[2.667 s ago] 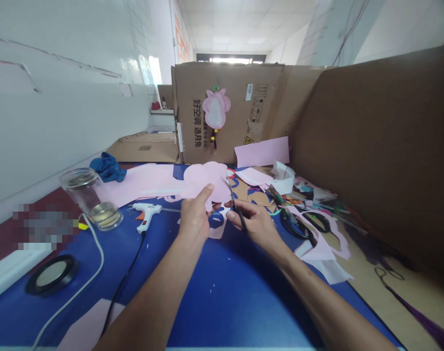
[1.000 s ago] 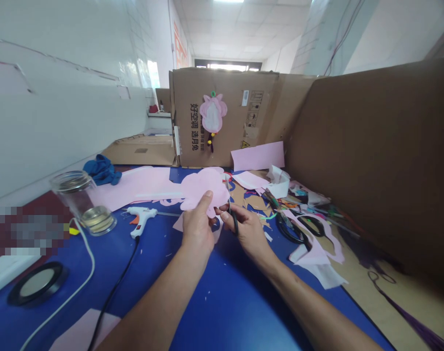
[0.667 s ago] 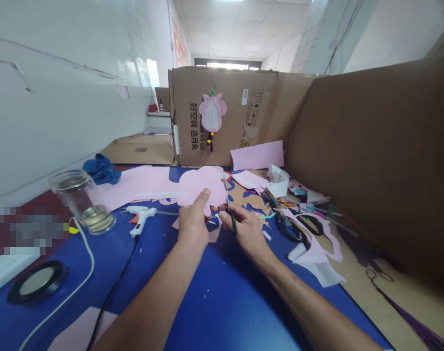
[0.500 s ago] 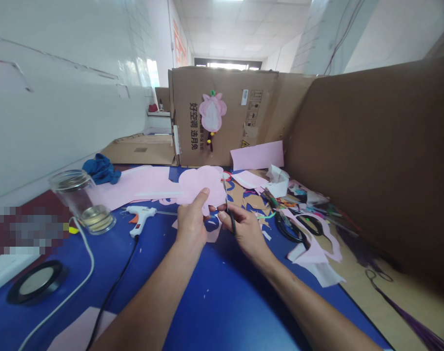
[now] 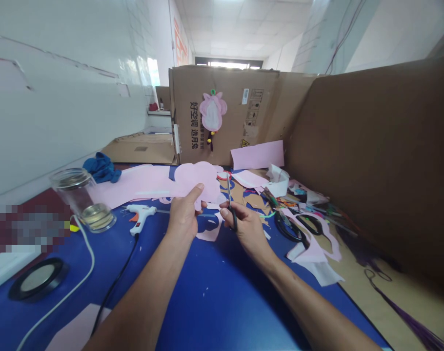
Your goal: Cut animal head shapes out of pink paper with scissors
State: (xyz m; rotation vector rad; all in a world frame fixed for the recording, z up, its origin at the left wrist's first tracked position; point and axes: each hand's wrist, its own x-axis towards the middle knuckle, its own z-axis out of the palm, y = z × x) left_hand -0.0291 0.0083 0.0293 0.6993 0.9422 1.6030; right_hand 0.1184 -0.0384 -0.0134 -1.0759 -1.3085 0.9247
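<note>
Left hand (image 5: pixel 183 217): thumb pressed on top, fingers underneath, pinching the pink scalloped sheet (image 5: pixel 198 178) by its near edge. The sheet is left of the scissors (image 5: pixel 229 194), in front of the long pink sheet (image 5: pixel 149 181). Right hand (image 5: pixel 247 226): fingers closed on the black scissor handles, blades pointing far and apart from the sheet's right edge. Blade opening: cannot be determined.

Caution — possible faults and causes, as judged:

1. Uneven outline. Cause: the sheet is held only along its near side, so the far lobes may flex or swing under blade pressure.
2. Cut into the wrong layer. Cause: pink on pink; the edge could be misread against the long sheet.
3. Nicked fingertip. Cause: the left fingers sit near the blades, partly hidden under the sheet.
4. Glue gun (image 5: pixel 143 217) dragged. Cause: its black cord (image 5: pixel 129 263) runs near the left forearm. Nozzle temperature: cannot be determined.
5. Snagged offcut. Cause: the holed pink scrap (image 5: pixel 210 236) lies between the hands, nearer than the sheet.
</note>
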